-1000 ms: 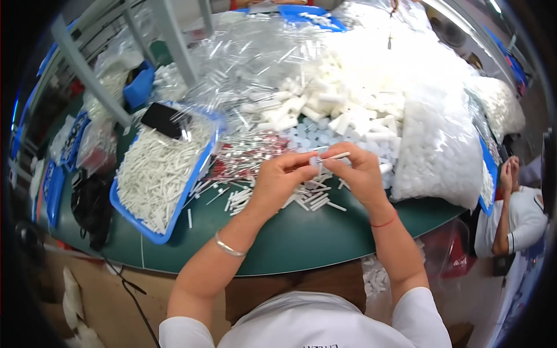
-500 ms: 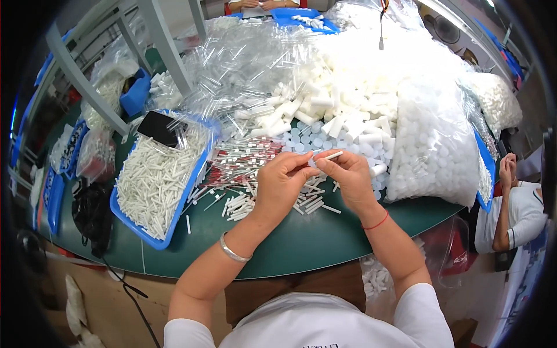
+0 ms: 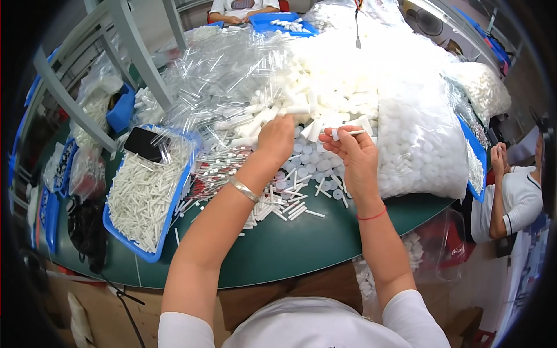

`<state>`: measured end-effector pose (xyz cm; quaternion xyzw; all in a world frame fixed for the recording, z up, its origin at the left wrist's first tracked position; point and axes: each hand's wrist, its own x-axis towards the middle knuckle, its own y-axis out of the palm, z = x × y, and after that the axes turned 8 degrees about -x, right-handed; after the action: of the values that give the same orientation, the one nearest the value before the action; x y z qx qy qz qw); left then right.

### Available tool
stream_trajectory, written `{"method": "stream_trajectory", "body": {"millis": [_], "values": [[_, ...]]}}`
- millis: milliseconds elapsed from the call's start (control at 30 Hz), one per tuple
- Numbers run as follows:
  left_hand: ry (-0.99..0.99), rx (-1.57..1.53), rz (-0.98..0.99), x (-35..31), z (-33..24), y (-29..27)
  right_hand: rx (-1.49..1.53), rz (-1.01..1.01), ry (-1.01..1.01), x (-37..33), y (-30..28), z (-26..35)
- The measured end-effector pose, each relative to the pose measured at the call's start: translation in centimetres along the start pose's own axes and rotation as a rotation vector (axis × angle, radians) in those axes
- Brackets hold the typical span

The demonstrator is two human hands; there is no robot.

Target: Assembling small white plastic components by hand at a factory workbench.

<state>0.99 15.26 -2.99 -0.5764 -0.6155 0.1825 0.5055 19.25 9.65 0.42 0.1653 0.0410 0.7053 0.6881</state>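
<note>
Past the green table (image 3: pixel 261 267)'s near edge lie loose white sticks (image 3: pixel 296 212), with a blue tray (image 3: pixel 169 227) of similar sticks to the left, a black phone (image 3: pixel 143 144) on top. Beyond them, the right hand (image 3: pixel 361 154) pinches 1 thin white stick (image 3: pixel 351 133), a pale piece at its left end, above translucent discs (image 3: pixel 313 160). The left hand (image 3: pixel 277 138) reaches to the thick white tubes (image 3: pixel 299 108); its fingertips are hidden, so I cannot tell its grip. At the far side sits 1 co-worker (image 3: pixel 243 13).
</note>
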Motion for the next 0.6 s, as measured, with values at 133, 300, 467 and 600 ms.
{"method": "stream_trajectory", "body": {"millis": [133,300,467,600], "values": [[-0.098,-0.096,0.005,0.0,-1.8,-0.9,0.018,-0.054,0.023,0.2,-1.2,0.1],[0.06,-0.02,-0.098,2.3,-1.8,-1.2,-0.036,-0.03,-0.039,0.0,-0.5,-0.3],[0.086,-0.065,-0.099,2.7,-0.8,-1.0,-0.121,-0.015,-0.136,-0.1,-0.2,-1.0],[-0.004,-0.473,-0.147,-1.1,-1.5,-2.6,-0.345,0.001,-0.165,-0.5,0.1,-0.8]]}}
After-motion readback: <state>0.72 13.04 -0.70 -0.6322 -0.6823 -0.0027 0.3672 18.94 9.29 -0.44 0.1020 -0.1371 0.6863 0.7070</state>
